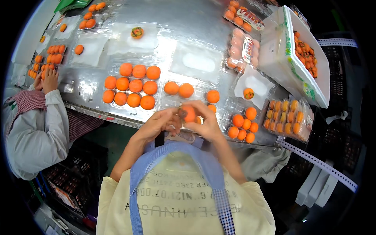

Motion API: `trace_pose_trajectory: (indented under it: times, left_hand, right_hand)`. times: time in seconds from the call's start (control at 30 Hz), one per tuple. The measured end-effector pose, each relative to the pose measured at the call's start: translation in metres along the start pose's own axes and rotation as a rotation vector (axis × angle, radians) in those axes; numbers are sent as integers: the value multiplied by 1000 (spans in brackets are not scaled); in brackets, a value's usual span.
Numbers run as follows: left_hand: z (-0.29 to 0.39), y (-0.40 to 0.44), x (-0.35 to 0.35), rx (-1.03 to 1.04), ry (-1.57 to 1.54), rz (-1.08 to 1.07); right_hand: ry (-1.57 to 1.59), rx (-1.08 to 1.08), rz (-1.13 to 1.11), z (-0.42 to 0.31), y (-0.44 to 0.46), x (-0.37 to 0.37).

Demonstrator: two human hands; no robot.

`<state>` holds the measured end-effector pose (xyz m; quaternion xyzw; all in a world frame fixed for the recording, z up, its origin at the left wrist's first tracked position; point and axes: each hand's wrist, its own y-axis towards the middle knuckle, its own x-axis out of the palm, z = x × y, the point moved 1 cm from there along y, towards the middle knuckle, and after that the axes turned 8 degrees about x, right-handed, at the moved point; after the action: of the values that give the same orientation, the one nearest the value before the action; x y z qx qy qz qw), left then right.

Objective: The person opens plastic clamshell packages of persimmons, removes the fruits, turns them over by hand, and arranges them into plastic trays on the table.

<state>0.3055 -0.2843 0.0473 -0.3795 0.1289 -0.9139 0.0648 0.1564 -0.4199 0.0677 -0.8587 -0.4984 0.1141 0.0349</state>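
My right hand (205, 122) is closed around an orange persimmon (188, 114), its dark calyx facing left. Close by on the left, my left hand (158, 124) has its fingers curled toward the fruit; what they pinch, if anything, is hidden. Just beyond both hands lies a clear plastic tray (166, 102) with several persimmons (186, 90) in it. To its left a clear tray holds rows of persimmons (136, 85). Right of my hands, another clear pack contains several smaller-looking persimmons (246, 124).
A white foam box (276, 47) of persimmons stands at the right. Sealed packs (288, 119) lie near it. White liner sheets (196, 60) in clear trays cover part of the metal table (188, 17). At the left, a co-worker's hands (49, 81) touch a filled tray.
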Motion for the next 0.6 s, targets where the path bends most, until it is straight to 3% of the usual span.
trace_pose_trajectory:
  times: [0.1, 0.2, 0.33, 0.4, 0.5, 0.6]
  left_hand:
    - [2, -4, -9, 65, 134, 142]
    - [-5, -13, -32, 56, 347, 374]
    - [-11, -28, -47, -30, 705, 535]
    - [-12, -30, -48, -59, 838, 571]
    - [-20, -30, -52, -41, 978, 555]
    - [-28, -25, -60, 17, 1099, 529]
  right_hand:
    - [272, -26, 218, 2, -3, -38]
    - [102, -72, 728, -17, -2, -119]
    - [-246, -308, 1136, -71, -2, -265]
    - [-312, -297, 1183, -74, 2, -307]
    - [-1022, -158, 1365, -79, 10, -376]
    - [-1078, -329, 1322, -95, 23, -336]
